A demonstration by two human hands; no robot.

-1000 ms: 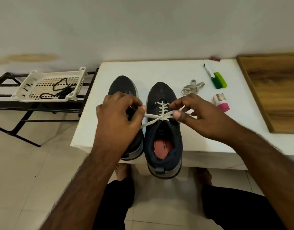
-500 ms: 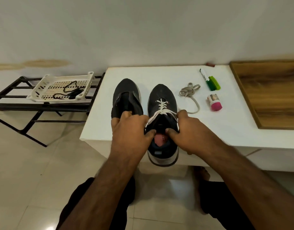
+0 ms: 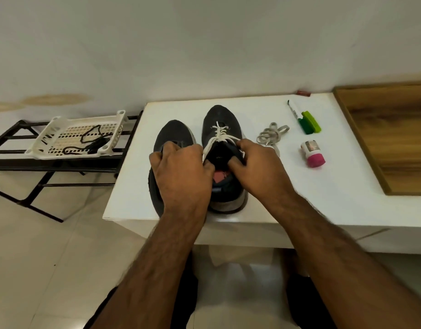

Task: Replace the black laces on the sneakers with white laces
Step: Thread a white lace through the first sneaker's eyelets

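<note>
Bare forearms, no sleeves; black trousers

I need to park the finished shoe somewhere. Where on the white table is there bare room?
Bare: the near-right stretch of the white table, between the right hand, the pink-capped bottle and the wooden board; also the far strip behind the sneakers. Crowded: around the spare lace and green marker.

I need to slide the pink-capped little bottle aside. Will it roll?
Probably: the pink-capped bottle lies on its side on the white table and looks round. It seems small, likely light. The wider cap may curve its path.
</note>
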